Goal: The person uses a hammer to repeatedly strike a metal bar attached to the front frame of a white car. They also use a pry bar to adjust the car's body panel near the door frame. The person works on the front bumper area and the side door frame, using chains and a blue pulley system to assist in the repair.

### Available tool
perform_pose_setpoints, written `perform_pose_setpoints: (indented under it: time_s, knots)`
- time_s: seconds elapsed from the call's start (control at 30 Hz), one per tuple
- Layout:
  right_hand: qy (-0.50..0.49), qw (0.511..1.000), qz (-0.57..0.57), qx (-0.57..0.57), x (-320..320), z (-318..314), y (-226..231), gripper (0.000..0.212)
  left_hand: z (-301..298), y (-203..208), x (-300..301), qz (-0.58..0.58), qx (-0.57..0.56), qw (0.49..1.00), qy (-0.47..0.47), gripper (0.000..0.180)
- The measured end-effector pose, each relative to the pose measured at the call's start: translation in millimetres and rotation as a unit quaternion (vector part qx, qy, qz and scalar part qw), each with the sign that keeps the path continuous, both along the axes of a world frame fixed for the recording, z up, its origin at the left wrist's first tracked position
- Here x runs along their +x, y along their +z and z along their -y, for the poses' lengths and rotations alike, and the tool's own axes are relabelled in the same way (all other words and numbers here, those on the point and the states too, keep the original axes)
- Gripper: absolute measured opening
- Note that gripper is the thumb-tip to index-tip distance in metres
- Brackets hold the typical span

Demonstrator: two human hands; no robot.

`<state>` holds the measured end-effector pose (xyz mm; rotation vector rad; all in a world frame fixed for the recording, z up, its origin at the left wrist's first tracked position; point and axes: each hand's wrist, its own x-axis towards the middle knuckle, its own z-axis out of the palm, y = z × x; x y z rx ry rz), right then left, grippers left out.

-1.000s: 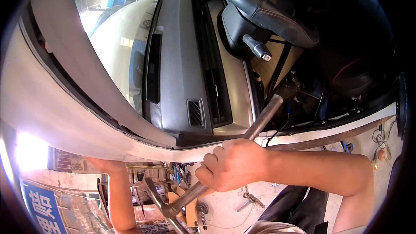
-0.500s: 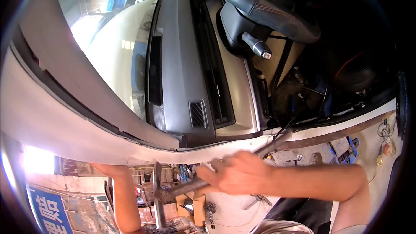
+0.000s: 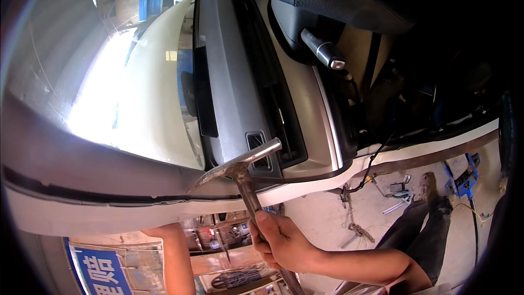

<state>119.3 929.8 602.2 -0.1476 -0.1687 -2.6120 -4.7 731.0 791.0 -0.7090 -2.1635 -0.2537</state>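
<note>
My right hand (image 3: 278, 240) is closed around the handle of a hammer (image 3: 248, 188). The hammer's metal head has a round face at one end and a long tapering point at the other. It is raised in front of the dashboard vent, beside the car's white door frame (image 3: 295, 190). On the left, my left hand (image 3: 162, 231) reaches up to the outer side of the white body panel (image 3: 125, 218). Its fingers are hidden behind the panel edge, so their shape cannot be made out.
The grey dashboard (image 3: 232, 76), the steering wheel (image 3: 327, 0) and a control stalk (image 3: 323, 50) lie inside the car. A dark cable (image 3: 374, 158) hangs over the sill. On the floor are a chain (image 3: 352, 221), a blue metal tool (image 3: 464, 177) and shelving with parts (image 3: 218, 235).
The hammer has swung up, its head now by the dashboard vent instead of low beside the shelving. My right hand has turned and lowered. The view has shifted; my left hand stays at the panel.
</note>
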Motion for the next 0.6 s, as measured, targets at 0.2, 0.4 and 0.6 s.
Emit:
perform_pose_setpoints:
  time_s: [0.2,0.4,0.6]
  knots:
    - [-0.013,1.000,-0.025,0.001,0.6,1.0,6.6,0.045,-21.7,-2.6,2.2,0.007,0.003,0.992,-0.127,0.029]
    - [-0.037,0.999,0.037,-0.004,7.2,-6.4,6.1,0.046,-26.9,-0.1,5.7,-0.048,-0.095,0.989,-0.098,0.023]
    - [0.048,0.998,0.038,0.004,6.6,1.4,21.1,0.041,-41.8,-7.9,6.0,-0.035,-0.073,0.991,-0.111,0.021]
